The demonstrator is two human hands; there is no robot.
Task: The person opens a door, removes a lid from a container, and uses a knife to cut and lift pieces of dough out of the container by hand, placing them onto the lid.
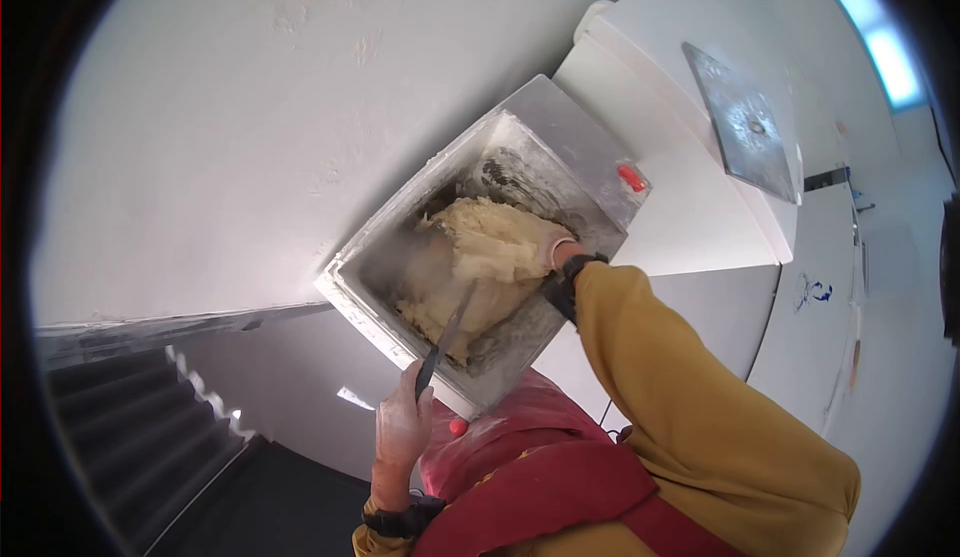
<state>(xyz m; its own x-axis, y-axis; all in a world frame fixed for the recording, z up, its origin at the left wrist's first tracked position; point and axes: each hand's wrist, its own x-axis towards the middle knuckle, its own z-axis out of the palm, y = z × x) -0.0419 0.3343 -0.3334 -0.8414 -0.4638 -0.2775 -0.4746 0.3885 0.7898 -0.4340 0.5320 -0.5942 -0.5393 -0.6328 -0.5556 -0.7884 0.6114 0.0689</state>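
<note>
While my left hand [400, 425] gripped a dark-handled metal blade [457, 323], my right hand [555, 244] touched the pale, ragged dough mass [492, 234] inside the rectangular grey metal bin [512, 357]; I could not tell its finger closure. I judged the dough heavy, soft and sticky, best supported broadly from beneath.

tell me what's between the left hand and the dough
The knife, held in the left hand, its blade reaching to the dough; the bin's rim lies between too, under the knife. The head view shows this.
</note>
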